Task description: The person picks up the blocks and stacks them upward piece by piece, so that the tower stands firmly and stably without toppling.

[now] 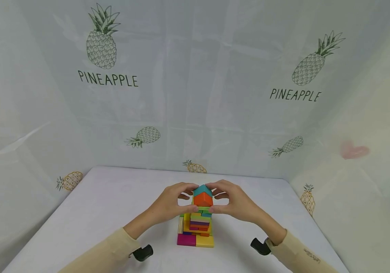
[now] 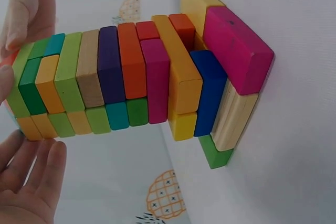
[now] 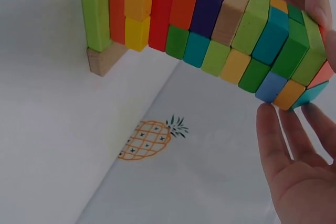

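Note:
A tall tower of coloured wooden blocks (image 1: 200,224) stands on the table. At its top, in the head view, sit an orange roof-shaped block (image 1: 202,200) and a teal one (image 1: 203,189). My left hand (image 1: 171,202) is at the tower's left side, fingertips by the teal block and thumb against a light green block lower down. Opposite it, my right hand (image 1: 238,201) touches the right side in the same way. Both wrist views show fairly straight fingers (image 2: 46,169) against the upper blocks. The roof blocks are largely hidden in those views.
The tower widens at its foot, where a magenta block (image 1: 186,240) and a yellow block (image 1: 205,242) lie side by side in front. A white cloth covers the table (image 1: 119,201). Behind it hangs a pale curtain (image 1: 195,94) printed with pineapples.

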A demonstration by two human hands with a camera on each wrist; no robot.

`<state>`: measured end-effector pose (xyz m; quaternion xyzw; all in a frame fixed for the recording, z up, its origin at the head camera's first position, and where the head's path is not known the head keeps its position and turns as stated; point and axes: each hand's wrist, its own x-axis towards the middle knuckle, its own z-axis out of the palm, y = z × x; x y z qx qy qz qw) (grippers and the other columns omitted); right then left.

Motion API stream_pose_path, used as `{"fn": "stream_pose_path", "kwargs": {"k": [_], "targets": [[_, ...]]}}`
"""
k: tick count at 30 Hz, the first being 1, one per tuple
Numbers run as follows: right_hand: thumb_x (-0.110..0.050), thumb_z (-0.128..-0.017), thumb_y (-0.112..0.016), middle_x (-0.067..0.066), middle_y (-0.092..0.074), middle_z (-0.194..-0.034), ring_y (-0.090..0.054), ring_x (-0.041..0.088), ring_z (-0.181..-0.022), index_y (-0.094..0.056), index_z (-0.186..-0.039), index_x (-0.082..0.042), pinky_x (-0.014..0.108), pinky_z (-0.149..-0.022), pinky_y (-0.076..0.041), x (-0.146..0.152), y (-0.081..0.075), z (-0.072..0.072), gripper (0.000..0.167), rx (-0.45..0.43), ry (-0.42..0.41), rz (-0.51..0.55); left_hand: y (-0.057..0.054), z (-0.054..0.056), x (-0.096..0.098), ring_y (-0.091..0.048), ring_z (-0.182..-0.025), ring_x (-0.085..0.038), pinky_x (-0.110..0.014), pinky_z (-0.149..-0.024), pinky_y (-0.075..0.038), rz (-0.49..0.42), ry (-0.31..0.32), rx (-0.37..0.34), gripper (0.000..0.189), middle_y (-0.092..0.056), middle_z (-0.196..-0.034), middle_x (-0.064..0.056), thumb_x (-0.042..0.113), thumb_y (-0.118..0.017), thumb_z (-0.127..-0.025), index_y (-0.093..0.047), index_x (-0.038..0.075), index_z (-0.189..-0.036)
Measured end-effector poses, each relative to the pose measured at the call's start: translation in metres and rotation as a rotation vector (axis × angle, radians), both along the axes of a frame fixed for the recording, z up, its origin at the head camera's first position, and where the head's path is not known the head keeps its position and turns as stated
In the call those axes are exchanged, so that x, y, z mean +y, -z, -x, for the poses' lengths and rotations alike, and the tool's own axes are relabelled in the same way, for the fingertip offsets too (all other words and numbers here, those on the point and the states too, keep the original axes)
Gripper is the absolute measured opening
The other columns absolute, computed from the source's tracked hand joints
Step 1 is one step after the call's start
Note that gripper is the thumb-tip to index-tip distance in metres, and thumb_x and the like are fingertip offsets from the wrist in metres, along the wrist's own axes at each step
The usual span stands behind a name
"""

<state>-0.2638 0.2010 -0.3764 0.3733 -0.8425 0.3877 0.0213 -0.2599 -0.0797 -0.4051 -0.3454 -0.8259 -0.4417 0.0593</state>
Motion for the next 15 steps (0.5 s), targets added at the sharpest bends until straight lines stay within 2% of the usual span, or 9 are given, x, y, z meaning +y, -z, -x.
{"fn": "stream_pose_path", "kwargs": {"k": [8, 15], "targets": [[-0.020, -0.084, -0.092, 0.000, -0.064, -0.135, -0.069, 0.023, -0.118, -0.058, -0.150, -0.015, 0.039, -0.103, -0.058, 0.0040, 0.0007, 0.0004, 0.074, -0.005, -0.036, -0.023, 0.0016, 0.0008, 0.0001, -0.068, -0.115, -0.012, -0.032, -0.100, -0.059, 0.001, -0.011, 0.004, 0.063, -0.067, -0.133, 0.007, 0.040, -0.084, -0.092, -0.060, 0.018, -0.146], [-0.017, -0.084, -0.092, 0.002, -0.065, -0.133, -0.070, 0.025, -0.115, -0.059, -0.149, -0.013, 0.043, -0.102, -0.058, 0.0032, 0.0018, 0.0009, 0.073, 0.013, -0.040, -0.019, 0.0029, 0.0011, 0.0007, -0.069, -0.114, -0.012, -0.026, -0.097, -0.059, -0.006, -0.006, -0.002, 0.062, -0.067, -0.131, 0.006, 0.039, -0.084, -0.093, -0.060, 0.017, -0.146]]}}
